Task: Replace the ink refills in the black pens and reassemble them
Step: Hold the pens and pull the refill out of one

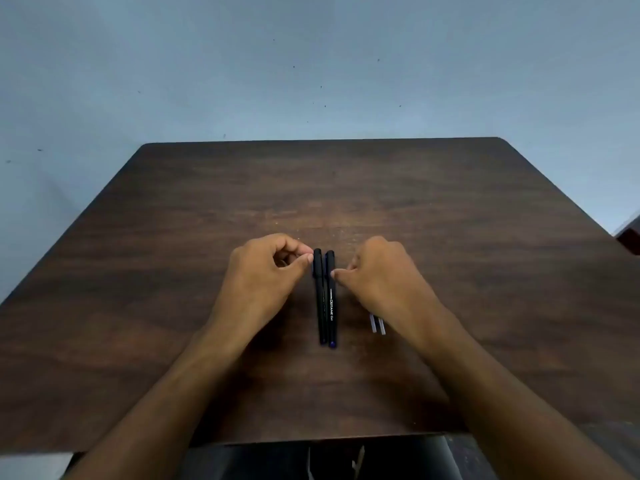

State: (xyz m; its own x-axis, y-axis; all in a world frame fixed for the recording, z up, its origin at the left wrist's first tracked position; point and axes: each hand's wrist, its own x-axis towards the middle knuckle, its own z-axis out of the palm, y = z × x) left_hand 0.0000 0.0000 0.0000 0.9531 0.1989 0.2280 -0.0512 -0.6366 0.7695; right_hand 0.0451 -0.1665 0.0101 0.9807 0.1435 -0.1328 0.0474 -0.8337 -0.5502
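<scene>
1. Pens: the left pen and the right pen lie touching at the centre of the table, long axes running 12 to 6 o'clock, caps at 12.
2. Head view: the left hand curls its fingers, thumb and forefinger meeting against the left pen's cap; the right hand is loosely curled, fingertips touching the right pen, holding nothing.
3. Refills peek out under the right wrist, at 3 o'clock of the pens.
4. Pens look light, stiff and smooth; gripping cap and barrel seems best.

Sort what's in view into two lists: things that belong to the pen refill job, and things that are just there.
Belongs to the job:
- left black pen, left hand touching its cap end
- right black pen, right hand beside it
- two pale refills, partly hidden under the right wrist

Just there:
- wooden table
- blue-grey wall
</scene>
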